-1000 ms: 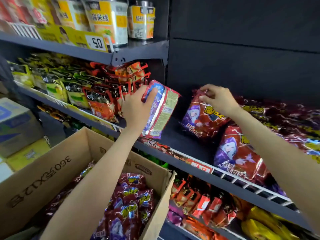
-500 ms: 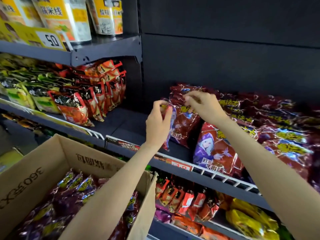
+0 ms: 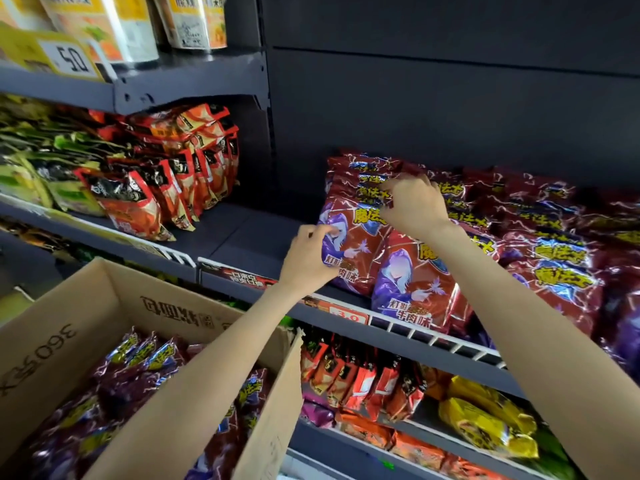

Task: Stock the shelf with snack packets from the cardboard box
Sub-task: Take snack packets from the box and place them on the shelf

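Red and purple foil marks the snack packet (image 3: 349, 244) that stands upright at the left end of its row on the middle shelf (image 3: 249, 244), just behind the white wire front rail (image 3: 433, 336). Its left edge is pinched by the left hand (image 3: 308, 258), whose fingers are curled round the foil at the level of the printed hooded figure. The packet's top edge is gripped by the right hand (image 3: 415, 202), fingers bent over the seal, with more packets of the same kind (image 3: 540, 237) packed close behind and to the right (their yellow lettering is partly blurred). A second upright packet (image 3: 412, 289) is set touching the first on its right side, at the very front of the shelf. To the left of the held packet a bare stretch of dark shelf is seen, and beyond it a row of orange-red packets (image 3: 166, 188) and green ones (image 3: 41, 168). Below and to the left, the open cardboard box (image 3: 86, 320) is seen, with many more red and purple packets (image 3: 138, 368) lying inside it; the left forearm crosses above its right wall. A red price label (image 3: 348, 315) is fixed to the shelf edge beneath the packets. On the lower shelf, orange packets (image 3: 353, 379) and yellow ones (image 3: 485, 417) are stocked, and tall yellow-and-white pouches (image 3: 114, 26) are stood on the top shelf.
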`<state>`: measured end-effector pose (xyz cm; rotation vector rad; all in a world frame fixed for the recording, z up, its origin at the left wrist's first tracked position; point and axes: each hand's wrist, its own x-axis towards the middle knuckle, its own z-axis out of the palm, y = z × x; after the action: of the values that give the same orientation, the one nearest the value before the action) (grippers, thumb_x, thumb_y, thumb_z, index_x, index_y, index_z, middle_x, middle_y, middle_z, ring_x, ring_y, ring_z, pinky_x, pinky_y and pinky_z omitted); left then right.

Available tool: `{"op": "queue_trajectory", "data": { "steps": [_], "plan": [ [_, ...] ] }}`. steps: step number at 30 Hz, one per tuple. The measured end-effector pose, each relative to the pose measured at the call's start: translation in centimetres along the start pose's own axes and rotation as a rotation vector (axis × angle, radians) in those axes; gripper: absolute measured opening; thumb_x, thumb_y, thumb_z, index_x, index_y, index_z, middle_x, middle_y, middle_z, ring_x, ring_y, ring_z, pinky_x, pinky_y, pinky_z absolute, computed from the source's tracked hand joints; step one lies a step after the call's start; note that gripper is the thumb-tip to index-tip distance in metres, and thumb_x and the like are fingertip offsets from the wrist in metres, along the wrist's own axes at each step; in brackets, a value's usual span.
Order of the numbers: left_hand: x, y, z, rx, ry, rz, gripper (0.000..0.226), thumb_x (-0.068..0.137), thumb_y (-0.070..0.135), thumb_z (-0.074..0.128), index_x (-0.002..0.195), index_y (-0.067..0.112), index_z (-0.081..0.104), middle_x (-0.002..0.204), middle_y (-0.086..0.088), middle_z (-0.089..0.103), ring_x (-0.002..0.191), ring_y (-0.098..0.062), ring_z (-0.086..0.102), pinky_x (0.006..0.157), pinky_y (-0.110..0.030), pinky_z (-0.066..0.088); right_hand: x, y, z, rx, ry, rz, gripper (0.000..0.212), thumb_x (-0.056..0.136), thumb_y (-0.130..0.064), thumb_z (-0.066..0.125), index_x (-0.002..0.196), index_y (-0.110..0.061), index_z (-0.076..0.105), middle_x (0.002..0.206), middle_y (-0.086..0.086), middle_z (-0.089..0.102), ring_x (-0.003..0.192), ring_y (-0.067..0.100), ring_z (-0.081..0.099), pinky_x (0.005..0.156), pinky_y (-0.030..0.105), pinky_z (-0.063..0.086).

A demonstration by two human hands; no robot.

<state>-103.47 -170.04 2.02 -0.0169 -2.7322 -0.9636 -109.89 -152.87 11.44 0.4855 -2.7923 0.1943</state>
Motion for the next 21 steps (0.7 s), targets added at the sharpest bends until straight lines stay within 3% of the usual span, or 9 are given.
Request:
{"op": "queue_trajectory", "data": {
  "steps": [4, 7, 9, 11, 14, 18, 21],
  "plan": [
    [0.0, 0.6, -0.2, 0.011, -0.020, 0.037, 0.055, 0.080, 0.021, 0.069, 0.129, 0.027, 0.044, 0.129, -0.001, 0.042, 0.115, -0.019, 0.051, 0.087, -0.028, 0.044, -1.0, -1.1, -0.1, 0.186, 0.145, -0.134, 0.036, 0.085, -0.015, 0.056, 0.121, -0.015, 0.063, 0.117, 0.010, 0.063, 0.112, 0.034, 0.051, 0.097, 0.044, 0.040],
    [-0.8, 0.2, -1.7, 0.100, 0.036, 0.065, 0.042, 0.088, 0.026, 0.061, 0.127, 0.026, 0.047, 0.130, 0.000, 0.047, 0.113, -0.017, 0.054, 0.084, -0.033, 0.047, -2.5, -2.6, 0.6, 0.330, 0.196, -0.270, 0.027, 0.086, -0.016, 0.058, 0.112, -0.014, 0.066, 0.107, 0.006, 0.067, 0.105, 0.031, 0.057, 0.095, 0.047, 0.043],
    [-2.2, -0.3, -3.5, 0.148, 0.172, 0.126, 0.032, 0.091, 0.029, 0.056, 0.123, 0.025, 0.053, 0.123, 0.003, 0.055, 0.108, -0.015, 0.057, 0.078, -0.036, 0.052, -3.7, -4.4, 1.0, 0.395, 0.236, -0.362, 0.025, 0.087, -0.019, 0.056, 0.109, -0.016, 0.067, 0.098, 0.001, 0.069, 0.095, 0.025, 0.061, 0.088, 0.042, 0.048],
    [-4.0, -1.2, -5.8, 0.217, 0.389, 0.283, 0.022, 0.090, 0.028, 0.054, 0.108, 0.021, 0.064, 0.100, 0.007, 0.066, 0.089, -0.013, 0.062, 0.064, -0.035, 0.054, -5.1, -6.6, 1.3, 0.414, 0.292, -0.452, 0.024, 0.089, -0.025, 0.051, 0.105, -0.017, 0.067, 0.087, -0.003, 0.069, 0.080, 0.018, 0.064, 0.071, 0.032, 0.052],
    [-7.7, -4.3, -9.5, 0.376, 0.630, 0.496, 0.016, 0.089, 0.020, 0.056, 0.083, 0.016, 0.070, 0.067, 0.007, 0.064, 0.061, -0.014, 0.059, 0.052, -0.030, 0.048, -7.0, -10.7, 2.5, 0.329, 0.346, -0.634, 0.023, 0.091, -0.028, 0.048, 0.098, -0.016, 0.067, 0.067, -0.006, 0.064, 0.061, 0.016, 0.063, 0.047, 0.028, 0.047],
    [-13.8, -10.0, -13.7, 0.517, 0.613, 0.429, 0.016, 0.086, 0.020, 0.060, 0.073, 0.015, 0.069, 0.051, 0.009, 0.052, 0.047, -0.012, 0.051, 0.050, -0.024, 0.041, -8.2, -17.1, 6.1, 0.262, 0.146, -0.810, 0.027, 0.090, -0.030, 0.040, 0.089, -0.018, 0.065, 0.068, -0.004, 0.063, 0.061, 0.019, 0.063, 0.043, 0.026, 0.039],
    [-18.5, -15.3, -15.3, 0.579, 0.353, 0.108, 0.006, 0.082, 0.025, 0.064, 0.078, 0.021, 0.068, 0.055, 0.014, 0.046, 0.054, -0.011, 0.058, 0.053, -0.020, 0.037, -8.5, -22.5, 9.6, 0.212, -0.140, -0.949, 0.027, 0.093, -0.028, 0.041, 0.105, -0.015, 0.062, 0.093, 0.003, 0.066, 0.082, 0.027, 0.065, 0.054, 0.034, 0.048]
  ]
}}
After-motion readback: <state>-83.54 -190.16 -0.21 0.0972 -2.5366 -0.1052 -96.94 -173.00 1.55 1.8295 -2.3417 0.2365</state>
